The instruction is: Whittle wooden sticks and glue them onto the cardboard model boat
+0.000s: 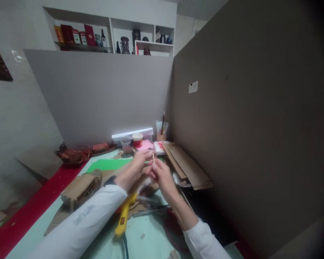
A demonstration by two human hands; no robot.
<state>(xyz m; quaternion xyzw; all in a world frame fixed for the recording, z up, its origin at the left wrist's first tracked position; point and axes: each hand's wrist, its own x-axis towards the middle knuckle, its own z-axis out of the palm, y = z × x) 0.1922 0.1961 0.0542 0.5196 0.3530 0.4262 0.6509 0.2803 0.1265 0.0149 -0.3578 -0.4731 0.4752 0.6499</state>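
A thin, light-coloured stick (153, 158) stands nearly upright between my two hands, above the middle of the table. My right hand (161, 174) pinches its lower end between thumb and fingers. Just to the left, my left hand (139, 162) has its fingers closed beside the stick's upper part; what it grips, if anything, is too small to make out. Below my hands, a yellow glue gun (122, 219) lies on the pale green table (144, 235), with its cord running toward the front edge.
A cardboard model (79, 189) sits at the left, near a green sheet (106, 164). Cardboard pieces (187, 163) are stacked at the right. Behind stand a paper cup (137, 140) and a brush holder (161, 137). Dark reddish-brown models (72, 155) rest at the back left.
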